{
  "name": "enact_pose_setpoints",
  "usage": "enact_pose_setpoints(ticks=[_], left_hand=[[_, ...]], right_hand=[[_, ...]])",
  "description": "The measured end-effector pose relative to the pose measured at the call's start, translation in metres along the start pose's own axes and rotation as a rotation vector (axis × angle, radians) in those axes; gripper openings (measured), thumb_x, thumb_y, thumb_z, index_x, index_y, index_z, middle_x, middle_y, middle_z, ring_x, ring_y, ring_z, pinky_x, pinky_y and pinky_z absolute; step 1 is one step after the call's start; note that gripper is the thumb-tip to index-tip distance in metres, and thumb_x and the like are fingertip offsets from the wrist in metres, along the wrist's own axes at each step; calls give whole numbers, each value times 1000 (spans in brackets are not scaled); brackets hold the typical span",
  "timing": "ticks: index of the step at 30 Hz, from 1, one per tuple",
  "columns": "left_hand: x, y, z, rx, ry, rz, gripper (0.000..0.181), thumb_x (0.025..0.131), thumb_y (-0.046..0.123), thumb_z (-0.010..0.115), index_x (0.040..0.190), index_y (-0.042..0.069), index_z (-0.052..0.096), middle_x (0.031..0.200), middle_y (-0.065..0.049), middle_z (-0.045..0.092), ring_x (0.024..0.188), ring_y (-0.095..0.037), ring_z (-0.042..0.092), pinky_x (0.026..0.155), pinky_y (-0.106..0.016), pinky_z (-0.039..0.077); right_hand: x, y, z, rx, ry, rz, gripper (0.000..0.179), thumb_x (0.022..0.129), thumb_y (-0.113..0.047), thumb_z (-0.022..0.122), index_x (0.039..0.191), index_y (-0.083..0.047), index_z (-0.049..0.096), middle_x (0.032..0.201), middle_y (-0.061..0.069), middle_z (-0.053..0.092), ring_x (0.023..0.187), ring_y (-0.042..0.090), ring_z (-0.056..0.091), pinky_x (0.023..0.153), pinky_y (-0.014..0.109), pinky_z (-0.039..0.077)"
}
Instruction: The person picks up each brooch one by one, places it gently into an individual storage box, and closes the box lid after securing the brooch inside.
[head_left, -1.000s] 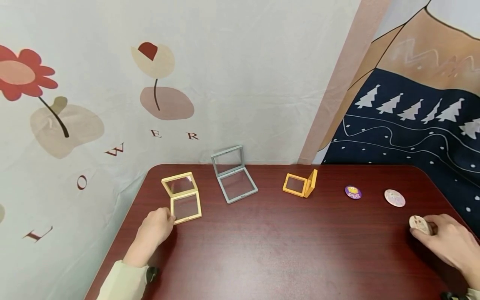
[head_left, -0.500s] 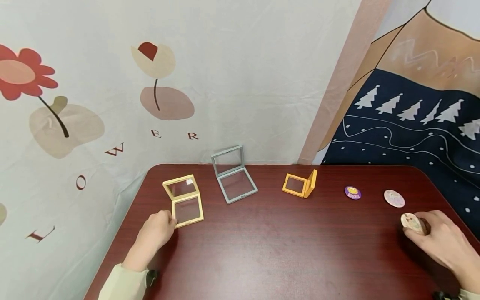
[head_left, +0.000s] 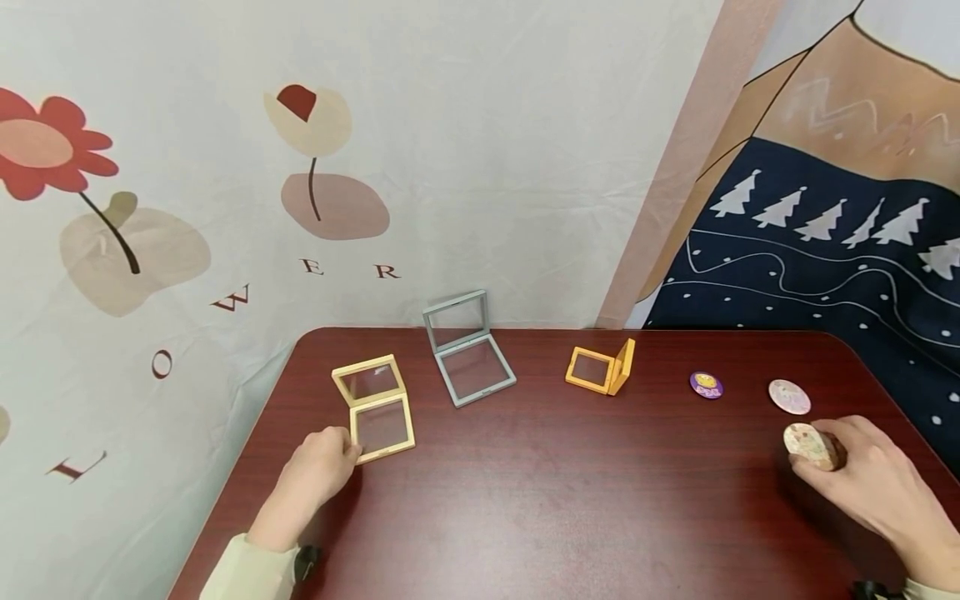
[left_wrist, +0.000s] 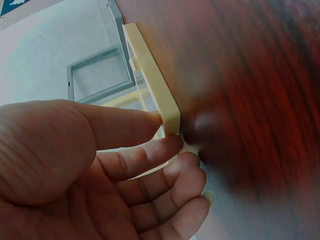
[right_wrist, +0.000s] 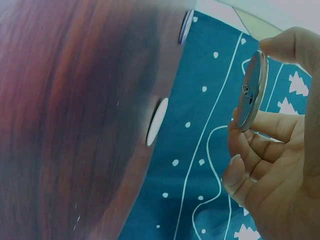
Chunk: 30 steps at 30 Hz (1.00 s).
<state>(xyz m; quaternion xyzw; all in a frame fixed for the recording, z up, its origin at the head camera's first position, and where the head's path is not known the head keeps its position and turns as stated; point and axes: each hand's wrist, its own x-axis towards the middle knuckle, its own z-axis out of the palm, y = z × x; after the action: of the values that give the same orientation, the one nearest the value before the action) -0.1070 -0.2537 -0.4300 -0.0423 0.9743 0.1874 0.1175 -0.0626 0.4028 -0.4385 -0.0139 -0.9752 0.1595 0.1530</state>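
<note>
My left hand (head_left: 318, 467) pinches the near left corner of a pale yellow hinged display frame (head_left: 378, 401) with clear panes, which stands unfolded on the table. In the left wrist view the thumb lies on one side of the frame's edge (left_wrist: 152, 75) and the index finger on the other; the remaining fingers curl below. On the right, my right hand (head_left: 873, 483) holds a round, pale patterned pin badge (head_left: 810, 446) above the table, between thumb and fingers. Its metal back (right_wrist: 250, 92) shows in the right wrist view.
A larger grey hinged frame (head_left: 462, 343) stands unfolded at the back of the dark red table (head_left: 570, 500). Right of it is a small orange frame (head_left: 611, 375), also unfolded. A purple badge (head_left: 707, 385) and a pinkish badge (head_left: 789, 397) lie at the right. Printed cloths (head_left: 517, 167) hang behind.
The left hand has shifted the pale yellow frame a little right and toward the near side. My right hand has moved left with the badge in it.
</note>
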Motion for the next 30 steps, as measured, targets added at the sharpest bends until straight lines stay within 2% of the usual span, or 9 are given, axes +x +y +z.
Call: enact_pose_setpoints(ticks=[6, 13, 20, 26, 30], left_hand=[[-1, 1, 3, -5, -10, -3, 22, 102, 16, 63, 81, 11, 63, 71, -4, 58, 68, -24, 54, 62, -43, 44], [-4, 3, 4, -11, -19, 14, 26, 101, 16, 63, 76, 12, 61, 68, -4, 55, 65, -22, 52, 59, -39, 41], [-9, 9, 6, -30, -39, 8, 25, 101, 16, 65, 77, 12, 63, 68, -4, 54, 63, -22, 51, 57, -37, 40], [-12, 14, 8, -38, -29, 15, 26, 99, 14, 67, 73, 12, 62, 67, -4, 54, 62, -22, 51, 57, -38, 41], [-14, 17, 11, -33, -25, 26, 28, 98, 15, 69, 71, 13, 60, 65, -3, 52, 62, -21, 50, 57, -38, 40]], right_hand=[[0, -9, 2, 16, -1, -11, 49, 76, -24, 83, 111, 6, 66, 107, 23, 61, 93, 37, 53, 74, 37, 35], [1, -21, 4, 37, -20, -27, 51, 76, -24, 84, 114, 5, 66, 108, 23, 62, 93, 37, 54, 76, 41, 37], [2, -32, 7, 35, 8, -77, 49, 72, -25, 87, 109, 1, 69, 100, 13, 61, 86, 25, 49, 68, 30, 34], [4, -41, 8, 49, 3, -87, 52, 72, -25, 87, 113, 1, 68, 109, 20, 61, 93, 33, 53, 74, 37, 37], [5, -46, 9, 60, 4, -110, 52, 71, -24, 87, 113, 0, 68, 112, 22, 62, 95, 34, 54, 76, 36, 36]])
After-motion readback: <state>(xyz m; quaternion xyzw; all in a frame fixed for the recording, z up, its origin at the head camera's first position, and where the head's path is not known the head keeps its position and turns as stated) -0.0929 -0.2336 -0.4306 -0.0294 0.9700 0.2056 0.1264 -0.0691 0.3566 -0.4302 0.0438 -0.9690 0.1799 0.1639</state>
